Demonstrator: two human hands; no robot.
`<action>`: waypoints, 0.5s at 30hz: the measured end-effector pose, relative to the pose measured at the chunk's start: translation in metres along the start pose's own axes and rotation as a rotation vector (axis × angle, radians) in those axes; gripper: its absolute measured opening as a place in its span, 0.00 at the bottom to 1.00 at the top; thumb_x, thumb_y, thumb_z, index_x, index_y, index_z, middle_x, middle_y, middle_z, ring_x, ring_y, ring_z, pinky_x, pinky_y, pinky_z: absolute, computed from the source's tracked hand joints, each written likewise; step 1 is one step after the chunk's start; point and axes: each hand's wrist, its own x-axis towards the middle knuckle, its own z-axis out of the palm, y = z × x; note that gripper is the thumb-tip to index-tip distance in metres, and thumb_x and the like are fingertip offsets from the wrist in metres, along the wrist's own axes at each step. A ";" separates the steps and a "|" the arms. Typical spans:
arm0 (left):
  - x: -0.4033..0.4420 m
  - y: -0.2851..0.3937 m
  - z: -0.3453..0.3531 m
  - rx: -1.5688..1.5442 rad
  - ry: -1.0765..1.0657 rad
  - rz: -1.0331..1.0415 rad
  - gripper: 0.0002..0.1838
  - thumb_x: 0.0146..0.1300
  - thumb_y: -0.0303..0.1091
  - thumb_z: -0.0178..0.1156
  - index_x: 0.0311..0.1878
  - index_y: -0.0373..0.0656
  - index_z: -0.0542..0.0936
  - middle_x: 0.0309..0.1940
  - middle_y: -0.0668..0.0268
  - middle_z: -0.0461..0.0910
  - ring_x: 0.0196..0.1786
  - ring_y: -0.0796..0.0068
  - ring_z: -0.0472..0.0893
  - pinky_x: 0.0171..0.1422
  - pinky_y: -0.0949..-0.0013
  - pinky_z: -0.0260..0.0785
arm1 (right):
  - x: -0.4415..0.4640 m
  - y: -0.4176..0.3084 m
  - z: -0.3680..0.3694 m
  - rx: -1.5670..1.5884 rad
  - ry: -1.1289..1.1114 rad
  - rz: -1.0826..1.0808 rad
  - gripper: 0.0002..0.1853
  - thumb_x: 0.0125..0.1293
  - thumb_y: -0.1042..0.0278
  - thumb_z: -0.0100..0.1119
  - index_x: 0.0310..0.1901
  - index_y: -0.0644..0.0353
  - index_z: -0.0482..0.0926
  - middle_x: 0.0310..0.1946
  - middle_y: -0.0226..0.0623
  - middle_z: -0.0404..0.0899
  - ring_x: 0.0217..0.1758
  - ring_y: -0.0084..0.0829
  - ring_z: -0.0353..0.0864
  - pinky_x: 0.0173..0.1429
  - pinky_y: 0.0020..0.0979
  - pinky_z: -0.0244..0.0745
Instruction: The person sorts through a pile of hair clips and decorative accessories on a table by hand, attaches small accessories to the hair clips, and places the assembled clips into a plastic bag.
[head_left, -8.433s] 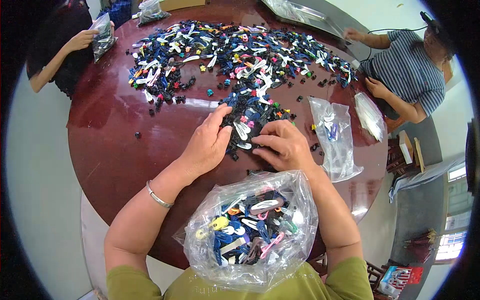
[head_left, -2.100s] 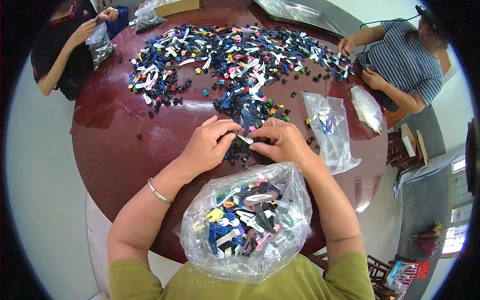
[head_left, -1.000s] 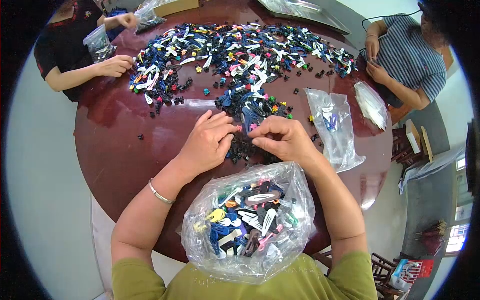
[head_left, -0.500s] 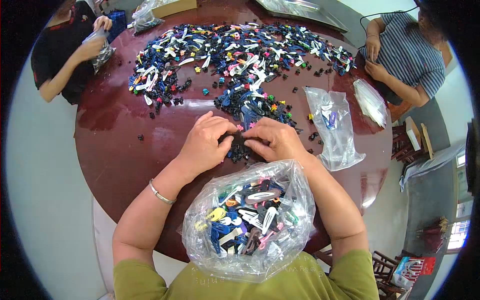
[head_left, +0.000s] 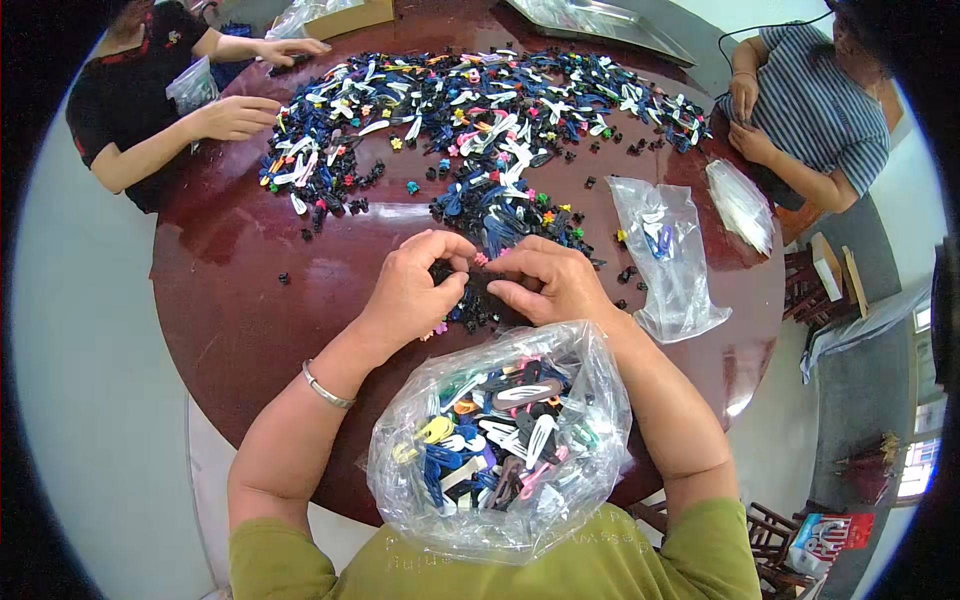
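Note:
My left hand (head_left: 415, 280) and my right hand (head_left: 550, 280) meet over a small heap of black claw clips (head_left: 470, 312) near the front of the table. Fingers and thumb of each hand are drawn together in a pinch. A tiny pink flower hair clip (head_left: 481, 259) shows between the two sets of fingertips; which hand grips it is unclear. Dark clips also show in the gap of my left hand. Close to my body, a clear plastic bag (head_left: 400, 500) stands wide at the top, filled with mixed snap clips (head_left: 525, 393) in white, blue, yellow and black.
A broad pile of hair clips (head_left: 430, 95) covers the far side of the round table (head_left: 230, 320). To the right lie a clear bag (head_left: 670, 270) with a few clips and a stack of flat bags (head_left: 740, 205). People sit at left (head_left: 130, 110) and right (head_left: 825, 110).
The person at left has put down the bag and now reaches both hands to the pile. My hands stay in nearly the same spot, with small finger movements.

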 end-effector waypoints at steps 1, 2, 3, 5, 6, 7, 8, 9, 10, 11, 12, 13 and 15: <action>0.000 0.004 -0.001 -0.033 0.013 -0.035 0.12 0.51 0.21 0.60 0.41 0.38 0.79 0.31 0.65 0.80 0.36 0.75 0.80 0.44 0.71 0.72 | 0.000 0.001 0.001 0.039 0.008 -0.010 0.10 0.53 0.70 0.69 0.38 0.58 0.84 0.32 0.36 0.79 0.30 0.31 0.81 0.34 0.29 0.75; 0.001 0.006 0.000 -0.067 0.024 -0.070 0.11 0.51 0.21 0.60 0.40 0.38 0.79 0.31 0.63 0.80 0.36 0.73 0.81 0.45 0.70 0.72 | 0.000 0.002 0.002 0.079 0.016 -0.018 0.10 0.53 0.70 0.70 0.37 0.58 0.84 0.31 0.36 0.79 0.30 0.31 0.81 0.34 0.28 0.75; 0.001 0.006 0.000 -0.080 0.017 -0.064 0.11 0.51 0.21 0.60 0.40 0.38 0.79 0.31 0.64 0.81 0.37 0.74 0.81 0.45 0.70 0.73 | 0.000 0.004 0.003 0.070 0.026 -0.035 0.09 0.52 0.70 0.70 0.36 0.59 0.84 0.31 0.36 0.79 0.30 0.30 0.80 0.34 0.28 0.75; 0.000 0.006 0.001 -0.106 0.002 -0.051 0.11 0.51 0.21 0.61 0.41 0.37 0.79 0.32 0.64 0.81 0.37 0.77 0.81 0.45 0.72 0.73 | 0.000 0.008 0.004 0.052 0.047 -0.069 0.08 0.52 0.71 0.70 0.35 0.61 0.83 0.29 0.35 0.79 0.29 0.29 0.80 0.33 0.27 0.74; 0.000 0.006 0.001 -0.115 -0.002 -0.044 0.11 0.52 0.21 0.61 0.41 0.37 0.79 0.33 0.64 0.82 0.37 0.78 0.81 0.45 0.72 0.73 | 0.000 0.008 0.004 0.057 0.054 -0.061 0.07 0.53 0.71 0.70 0.34 0.61 0.83 0.28 0.35 0.78 0.28 0.28 0.79 0.32 0.27 0.74; 0.000 0.005 0.001 -0.124 -0.006 -0.037 0.11 0.52 0.21 0.61 0.41 0.36 0.79 0.33 0.64 0.82 0.37 0.79 0.81 0.45 0.73 0.73 | 0.000 0.008 0.004 0.062 0.061 -0.053 0.07 0.53 0.72 0.69 0.33 0.61 0.82 0.28 0.34 0.78 0.28 0.27 0.79 0.31 0.26 0.73; 0.000 0.005 0.001 -0.133 -0.010 -0.029 0.12 0.52 0.20 0.61 0.41 0.36 0.78 0.33 0.65 0.82 0.38 0.79 0.81 0.46 0.73 0.73 | 0.001 0.008 0.003 0.066 0.069 -0.046 0.06 0.53 0.72 0.69 0.31 0.62 0.82 0.27 0.34 0.78 0.27 0.25 0.78 0.31 0.26 0.73; 0.000 0.005 0.002 -0.159 0.000 -0.048 0.11 0.52 0.20 0.61 0.41 0.36 0.78 0.33 0.65 0.82 0.38 0.80 0.81 0.46 0.73 0.73 | 0.001 0.006 0.002 0.085 0.070 0.002 0.06 0.53 0.72 0.68 0.31 0.62 0.82 0.26 0.33 0.78 0.26 0.24 0.78 0.30 0.25 0.72; -0.001 0.006 0.003 -0.185 0.011 -0.067 0.11 0.53 0.20 0.61 0.41 0.36 0.78 0.33 0.65 0.82 0.38 0.80 0.81 0.46 0.74 0.73 | 0.001 0.003 0.000 0.104 0.071 0.050 0.05 0.53 0.72 0.68 0.30 0.62 0.81 0.25 0.33 0.78 0.26 0.22 0.77 0.29 0.24 0.71; -0.001 0.006 0.003 -0.211 0.022 -0.085 0.11 0.53 0.20 0.61 0.42 0.36 0.78 0.33 0.65 0.82 0.38 0.80 0.81 0.46 0.74 0.73 | 0.001 0.002 -0.002 0.124 0.071 0.098 0.05 0.53 0.72 0.68 0.29 0.62 0.81 0.25 0.32 0.77 0.25 0.21 0.76 0.29 0.24 0.70; 0.000 0.003 0.004 -0.233 0.034 -0.076 0.11 0.54 0.20 0.61 0.42 0.36 0.78 0.33 0.66 0.82 0.38 0.80 0.81 0.46 0.74 0.73 | 0.001 0.004 -0.002 0.132 0.082 0.107 0.05 0.54 0.72 0.68 0.28 0.62 0.81 0.24 0.32 0.77 0.25 0.20 0.75 0.28 0.23 0.69; 0.000 -0.003 0.006 -0.254 0.046 -0.068 0.11 0.54 0.20 0.61 0.42 0.36 0.78 0.33 0.66 0.82 0.38 0.81 0.81 0.46 0.74 0.73 | 0.000 0.007 -0.001 0.141 0.092 0.115 0.06 0.54 0.71 0.67 0.28 0.63 0.80 0.23 0.31 0.77 0.24 0.18 0.74 0.28 0.23 0.69; 0.001 -0.006 0.005 -0.261 0.064 -0.060 0.10 0.55 0.21 0.61 0.42 0.36 0.78 0.33 0.66 0.82 0.37 0.81 0.81 0.46 0.75 0.73 | 0.001 0.009 -0.003 0.138 0.098 0.145 0.06 0.54 0.71 0.67 0.28 0.63 0.80 0.22 0.31 0.77 0.24 0.17 0.73 0.27 0.22 0.68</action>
